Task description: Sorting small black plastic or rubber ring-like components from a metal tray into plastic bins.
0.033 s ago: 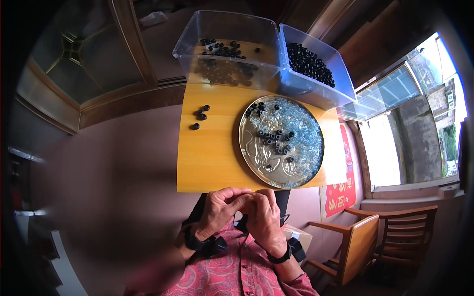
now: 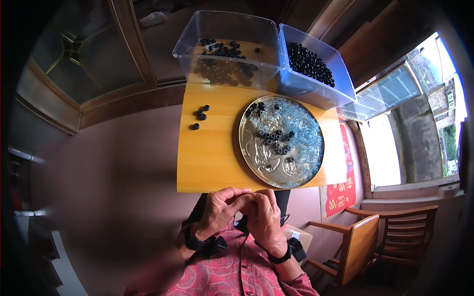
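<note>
My left hand (image 2: pixel 221 211) and my right hand (image 2: pixel 265 220) meet at the near edge of the yellow wooden table (image 2: pixel 212 158). Both are closed, fingertips pinched together; whatever they hold is too small or hidden to make out. Just beyond them lies a round metal tray (image 2: pixel 254 167) with embossed patterns. Clear bluish small pieces (image 2: pixel 308 133) cover its right side. Small black ring-like parts (image 2: pixel 279 143) stand in a cluster at the tray's middle, with more at its far left. Several loose black parts (image 2: pixel 202 116) rest on the table, left of the tray.
At the table's far end stand a clear plastic bin (image 2: pixel 227 29) with scattered black parts and a bluish bin (image 2: pixel 340 96) holding a heap of them. Wooden chairs (image 2: pixel 363 241) are at the right, below a window (image 2: pixel 395 143). A cardboard box (image 2: pixel 301 239) sits beside my right forearm.
</note>
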A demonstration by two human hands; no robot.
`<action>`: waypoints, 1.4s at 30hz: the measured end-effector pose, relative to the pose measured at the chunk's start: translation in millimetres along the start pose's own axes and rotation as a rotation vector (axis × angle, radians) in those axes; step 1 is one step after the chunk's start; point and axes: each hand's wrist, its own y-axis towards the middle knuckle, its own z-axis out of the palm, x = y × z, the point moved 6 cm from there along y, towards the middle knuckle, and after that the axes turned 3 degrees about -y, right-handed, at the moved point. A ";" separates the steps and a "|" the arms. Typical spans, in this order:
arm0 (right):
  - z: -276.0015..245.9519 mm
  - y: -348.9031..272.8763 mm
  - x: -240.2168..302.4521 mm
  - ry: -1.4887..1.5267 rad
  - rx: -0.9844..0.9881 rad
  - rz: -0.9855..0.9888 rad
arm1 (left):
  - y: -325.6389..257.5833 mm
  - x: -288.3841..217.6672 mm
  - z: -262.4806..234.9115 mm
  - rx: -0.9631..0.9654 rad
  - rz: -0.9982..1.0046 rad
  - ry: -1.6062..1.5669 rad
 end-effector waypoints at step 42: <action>43.2 2.3 -12.0 0.779 -0.025 0.321 | -2.5 -7.4 5.6 0.099 0.039 -0.410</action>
